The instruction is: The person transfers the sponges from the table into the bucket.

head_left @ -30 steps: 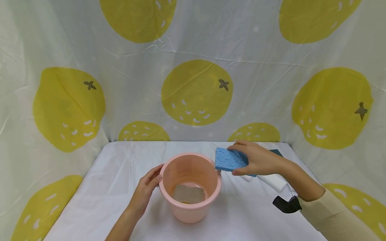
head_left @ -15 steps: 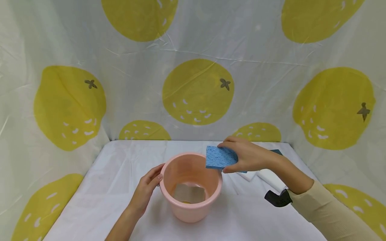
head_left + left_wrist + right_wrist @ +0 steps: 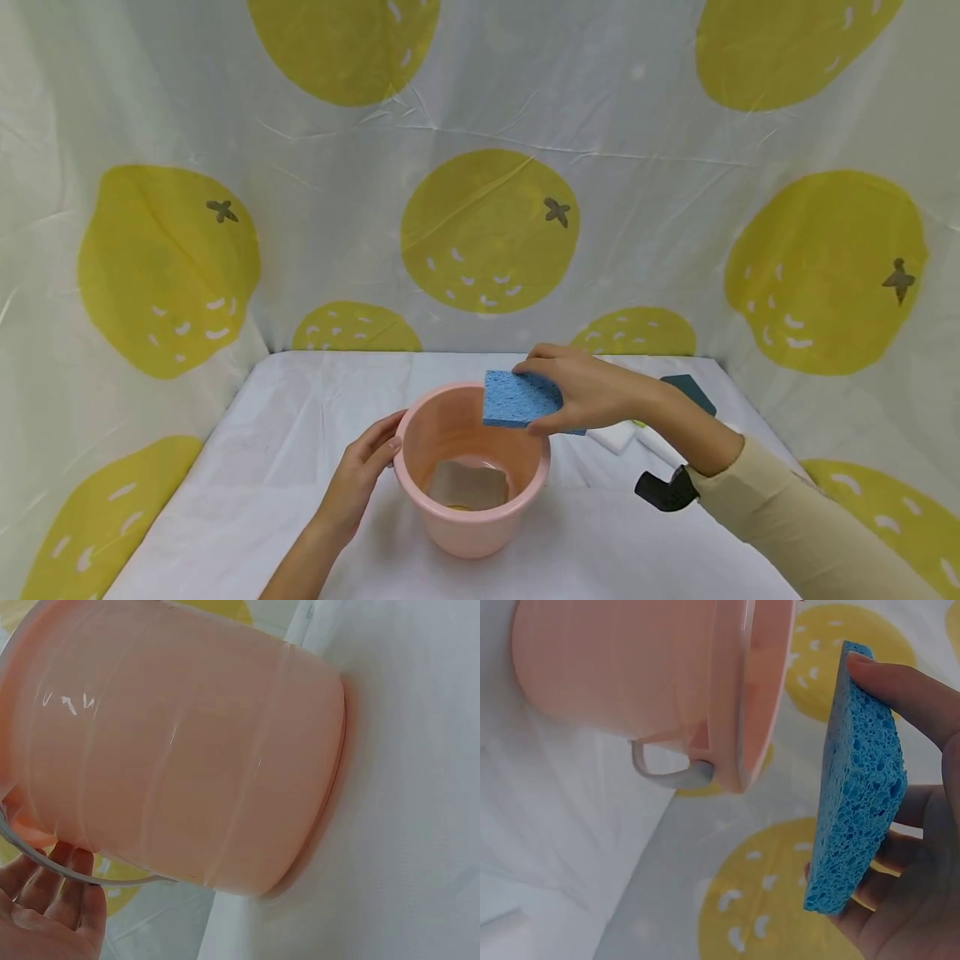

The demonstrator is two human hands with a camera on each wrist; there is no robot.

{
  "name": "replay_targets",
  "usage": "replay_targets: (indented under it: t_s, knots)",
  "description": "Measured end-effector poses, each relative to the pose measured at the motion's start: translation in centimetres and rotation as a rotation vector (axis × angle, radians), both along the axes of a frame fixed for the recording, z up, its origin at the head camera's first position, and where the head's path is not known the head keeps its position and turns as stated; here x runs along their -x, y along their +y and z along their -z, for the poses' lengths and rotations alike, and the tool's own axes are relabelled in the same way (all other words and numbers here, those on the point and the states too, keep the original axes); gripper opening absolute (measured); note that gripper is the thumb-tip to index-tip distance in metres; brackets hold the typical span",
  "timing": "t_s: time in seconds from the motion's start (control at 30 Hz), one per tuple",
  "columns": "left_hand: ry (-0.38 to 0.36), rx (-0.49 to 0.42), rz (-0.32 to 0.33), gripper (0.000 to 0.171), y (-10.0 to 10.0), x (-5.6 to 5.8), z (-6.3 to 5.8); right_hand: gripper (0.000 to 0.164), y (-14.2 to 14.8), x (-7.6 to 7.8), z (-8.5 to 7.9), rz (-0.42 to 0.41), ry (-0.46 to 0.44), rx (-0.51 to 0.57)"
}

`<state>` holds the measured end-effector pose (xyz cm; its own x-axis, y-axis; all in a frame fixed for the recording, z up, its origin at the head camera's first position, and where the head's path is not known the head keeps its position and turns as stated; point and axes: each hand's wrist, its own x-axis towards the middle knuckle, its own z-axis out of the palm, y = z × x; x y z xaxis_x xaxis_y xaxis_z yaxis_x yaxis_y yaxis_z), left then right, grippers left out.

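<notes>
A pink plastic bucket (image 3: 472, 525) stands upright on the white-covered table. My left hand (image 3: 362, 475) grips its left rim; in the left wrist view the fingers (image 3: 56, 881) reach up beside the wire handle (image 3: 112, 883), against the bucket wall. Between thumb and fingers my right hand (image 3: 577, 392) pinches a thick blue sponge (image 3: 517, 398), held in the air above the bucket's right rim. Its porous face shows in the right wrist view. Inside the bucket lies a flat grey-brown piece (image 3: 468, 486), with a bit of yellow peeking out below it.
To the right, partly behind the right arm, lie a dark green pad (image 3: 688, 392) and white flat pieces (image 3: 613, 437). A black band piece (image 3: 666, 492) sits at the right sleeve. A lemon-print curtain (image 3: 487, 108) encloses the table's back and sides.
My right hand has moved left with the blue sponge, from beside the bucket to over its right rim. More of the dark green pad shows. The left hand and bucket stay put.
</notes>
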<state>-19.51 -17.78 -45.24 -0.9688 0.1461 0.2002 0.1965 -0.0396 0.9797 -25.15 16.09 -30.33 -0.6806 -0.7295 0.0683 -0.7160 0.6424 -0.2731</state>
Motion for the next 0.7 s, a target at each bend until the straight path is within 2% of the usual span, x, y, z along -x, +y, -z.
replay_targets:
  t_s: [0.3, 0.7]
  knots:
    - [-0.006, -0.003, 0.0, 0.045, 0.1, 0.0, 0.0, 0.075, -2.2, 0.8, 0.7, -0.078, -0.015, -0.01]
    - [-0.041, 0.033, -0.029, 0.045, 0.1, -0.1, -0.2, 0.075, -5.4, 1.4, 1.7, -0.122, -0.069, -0.065]
